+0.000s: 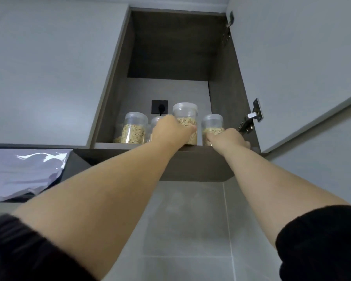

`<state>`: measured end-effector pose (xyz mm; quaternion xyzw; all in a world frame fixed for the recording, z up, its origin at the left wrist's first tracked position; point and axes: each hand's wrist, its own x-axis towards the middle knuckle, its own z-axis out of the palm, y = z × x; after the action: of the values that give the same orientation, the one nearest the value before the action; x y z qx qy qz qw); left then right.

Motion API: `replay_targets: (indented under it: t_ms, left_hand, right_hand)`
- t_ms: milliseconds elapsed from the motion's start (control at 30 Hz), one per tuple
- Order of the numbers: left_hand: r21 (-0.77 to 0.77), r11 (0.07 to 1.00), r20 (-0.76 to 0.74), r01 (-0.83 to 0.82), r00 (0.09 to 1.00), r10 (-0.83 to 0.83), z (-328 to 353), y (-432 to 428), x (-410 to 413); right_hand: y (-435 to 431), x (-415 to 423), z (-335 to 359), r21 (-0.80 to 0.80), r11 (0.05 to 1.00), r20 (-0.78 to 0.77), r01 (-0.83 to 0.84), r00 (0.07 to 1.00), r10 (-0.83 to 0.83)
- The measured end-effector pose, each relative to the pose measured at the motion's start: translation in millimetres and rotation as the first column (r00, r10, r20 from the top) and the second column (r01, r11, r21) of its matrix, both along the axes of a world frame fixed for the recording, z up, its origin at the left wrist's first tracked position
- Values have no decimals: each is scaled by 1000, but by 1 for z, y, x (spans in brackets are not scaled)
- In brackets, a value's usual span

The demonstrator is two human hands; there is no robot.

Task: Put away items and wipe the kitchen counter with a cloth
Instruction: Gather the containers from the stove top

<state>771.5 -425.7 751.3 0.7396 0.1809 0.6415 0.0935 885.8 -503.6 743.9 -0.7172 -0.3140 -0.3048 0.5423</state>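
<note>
Black sleeves (322, 242) (both bunched); forearms (101, 191) bare.

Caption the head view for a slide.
Left hand grips the tall jar, right hand touches the right jar, in an open wall cabinet.

— Only the one view?
— Just one: head-worn, wide-angle, straight lines bowed toward the edges.
— Facing where?
— Tilted steeply upward from beneath an open wall cabinet (114, 88), catching its underside (190, 165), bottom shelf (103, 145) and inner ceiling (174, 41).
— How near?
— Arm's length. Left grip (170, 130) round the tall jar (185, 114) near mid-frame, right grip (229, 137) just beside, at the shelf lip.
— And around the edges?
— Open door (292, 67) far right, tiled wall (190, 220) below, dark sleeves (322, 240) in both bottom corners
</note>
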Motion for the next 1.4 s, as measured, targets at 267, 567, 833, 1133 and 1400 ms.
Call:
replay_targets:
  t_ms: [267, 567, 833, 1133, 1400]
  left_hand:
    - [159, 962, -12, -224, 974, 228, -10, 12, 11]
    - [199, 980, -204, -18, 977, 59, -29, 6, -5]
    - [182, 980, -324, 85, 946, -22, -57, -25, -49]
    - [274, 948, -258, 160, 962, -87, -86, -86, -95]
    - [335, 929, -245, 155, 967, -73, -73, -141, -122]
  right_hand:
    - [-5, 6, 1, -20, 999, 11, -49, 999, 49]
    - [-8, 5, -19, -90, 995, 213, 36, 977, -16]
    - [-39, -30, -49, 87, 983, 139, -160, 979, 147]
    - [-143, -96, -80, 406, 900, 190, -161, 978, 89]
    - [-236, -125, -72, 677, 703, -74, -217, 930, 359]
